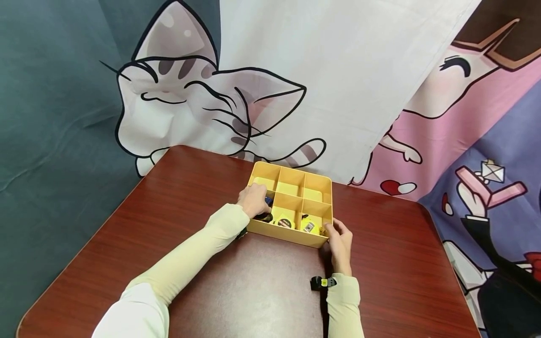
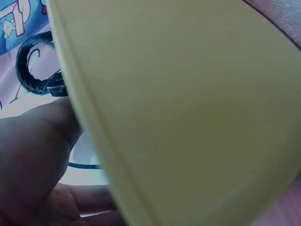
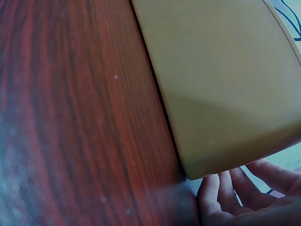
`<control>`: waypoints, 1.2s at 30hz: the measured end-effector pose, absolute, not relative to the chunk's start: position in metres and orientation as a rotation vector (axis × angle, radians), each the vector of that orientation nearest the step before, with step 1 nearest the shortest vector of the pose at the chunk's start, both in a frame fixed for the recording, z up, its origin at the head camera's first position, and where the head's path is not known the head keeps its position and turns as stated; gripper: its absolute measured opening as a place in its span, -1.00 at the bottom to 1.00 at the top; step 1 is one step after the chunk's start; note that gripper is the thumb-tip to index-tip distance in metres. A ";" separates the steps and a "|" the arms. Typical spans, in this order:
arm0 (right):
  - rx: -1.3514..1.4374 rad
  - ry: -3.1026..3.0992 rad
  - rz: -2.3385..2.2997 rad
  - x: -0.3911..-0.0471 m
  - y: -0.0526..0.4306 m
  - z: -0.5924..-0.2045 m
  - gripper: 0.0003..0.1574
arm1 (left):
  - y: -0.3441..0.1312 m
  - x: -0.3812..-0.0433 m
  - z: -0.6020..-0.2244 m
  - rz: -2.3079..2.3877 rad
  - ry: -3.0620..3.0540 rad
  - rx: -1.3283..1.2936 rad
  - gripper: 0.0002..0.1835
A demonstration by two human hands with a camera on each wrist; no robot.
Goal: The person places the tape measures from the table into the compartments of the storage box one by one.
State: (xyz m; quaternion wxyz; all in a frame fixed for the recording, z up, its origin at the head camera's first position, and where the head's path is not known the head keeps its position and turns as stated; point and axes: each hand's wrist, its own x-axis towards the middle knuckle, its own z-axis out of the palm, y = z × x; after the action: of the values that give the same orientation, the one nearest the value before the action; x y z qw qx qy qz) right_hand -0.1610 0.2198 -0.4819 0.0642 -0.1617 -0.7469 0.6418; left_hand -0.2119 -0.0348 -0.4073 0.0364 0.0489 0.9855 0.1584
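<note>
A yellow compartment box (image 1: 291, 238) sits on the table. My left hand (image 1: 253, 199) reaches into its front left compartment and holds a blue-and-black object (image 1: 268, 201) with a black strap loop (image 2: 30, 70); the fingers hide most of it. Two yellow tape measures lie in the front row: one (image 1: 284, 222) in the middle compartment, another (image 1: 311, 226) in the right one. At the box's front right corner, my right hand (image 1: 340, 241) grips the side wall, thumb at the rim. Its fingers (image 3: 249, 188) touch the outside of the wall in the right wrist view.
Dark red-brown wood table (image 1: 190, 188) spreads on both sides of the box. The back row compartments (image 1: 291, 183) show bare yellow floors. A printed cloth (image 1: 338, 70) with cartoon figures hangs behind the table. A black wrist strap (image 1: 323, 282) is on the right sleeve.
</note>
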 end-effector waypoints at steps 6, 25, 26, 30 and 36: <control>-0.512 -2.257 1.930 -0.162 0.220 -0.482 -0.56 | -0.035 -0.211 -0.411 0.468 3.012 0.167 -0.66; -0.503 -2.258 1.942 -0.163 0.220 -0.483 -0.55 | -0.034 -0.214 -0.424 0.464 2.980 0.152 -0.68; -0.500 -2.258 1.945 -0.163 0.220 -0.483 -0.56 | -0.034 -0.213 -0.424 0.468 2.975 0.149 -0.68; -0.496 -2.254 1.948 -0.163 0.220 -0.483 -0.57 | -0.034 -0.211 -0.425 0.494 2.992 0.152 -0.69; -0.495 -2.247 1.946 -0.162 0.219 -0.482 -0.57 | -0.034 -0.210 -0.426 0.506 2.991 0.150 -0.70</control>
State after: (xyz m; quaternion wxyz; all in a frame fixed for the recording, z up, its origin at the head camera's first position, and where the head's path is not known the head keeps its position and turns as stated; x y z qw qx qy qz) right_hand -0.1625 0.2195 -0.4823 0.0639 -0.1639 -0.7441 0.6445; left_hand -0.2101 -0.0340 -0.4261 0.0522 0.0493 0.9834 0.1664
